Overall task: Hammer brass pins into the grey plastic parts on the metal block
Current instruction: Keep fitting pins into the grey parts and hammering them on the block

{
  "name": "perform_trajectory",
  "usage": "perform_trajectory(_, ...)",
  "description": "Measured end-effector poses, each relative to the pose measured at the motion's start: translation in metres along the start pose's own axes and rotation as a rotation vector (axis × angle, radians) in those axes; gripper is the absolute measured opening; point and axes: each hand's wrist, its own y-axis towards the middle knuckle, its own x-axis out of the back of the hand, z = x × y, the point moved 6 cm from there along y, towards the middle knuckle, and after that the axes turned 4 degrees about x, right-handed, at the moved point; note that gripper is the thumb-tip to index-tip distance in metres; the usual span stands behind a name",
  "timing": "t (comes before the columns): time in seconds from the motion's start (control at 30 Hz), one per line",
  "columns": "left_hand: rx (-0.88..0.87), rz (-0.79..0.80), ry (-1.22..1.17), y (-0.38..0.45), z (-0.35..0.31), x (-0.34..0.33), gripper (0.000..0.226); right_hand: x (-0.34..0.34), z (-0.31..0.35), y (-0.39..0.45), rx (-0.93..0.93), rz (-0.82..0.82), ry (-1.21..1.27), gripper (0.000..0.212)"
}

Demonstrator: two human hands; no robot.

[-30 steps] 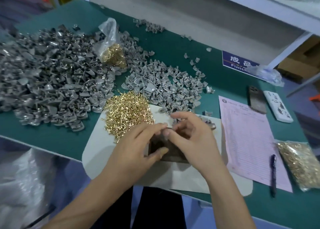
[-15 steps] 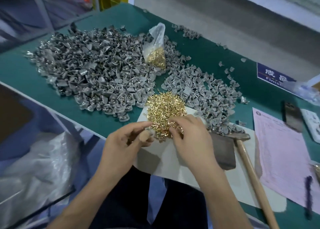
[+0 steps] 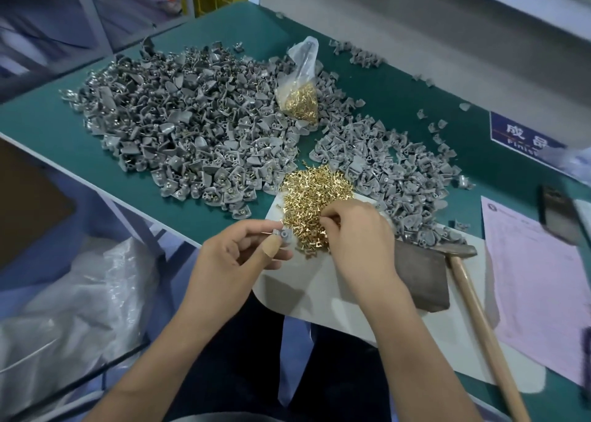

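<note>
My left hand pinches one small grey plastic part between thumb and fingers, just left of the loose brass pin pile. My right hand has its fingertips curled into the near edge of that pile, pinching at pins. The dark metal block lies to the right of my right wrist on the white sheet. A wooden-handled hammer lies beside the block, its head at the block's far corner.
A big heap of grey parts fills the left of the green table; a smaller heap lies behind the pins. A bag of pins stands between them. Pink paper and a phone lie at right.
Both hands left the metal block and moved left to the pin pile. The left hand now holds a grey part; the right picks among pins. The camera turned left.
</note>
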Motion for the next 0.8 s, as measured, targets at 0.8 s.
perform_trajectory(0.8, -0.286, 0.178, 0.535, 0.000, -0.009, -0.106, 0.008, 0.057, -0.097, -0.088, -0.145, -0.344, 0.858, 0.019)
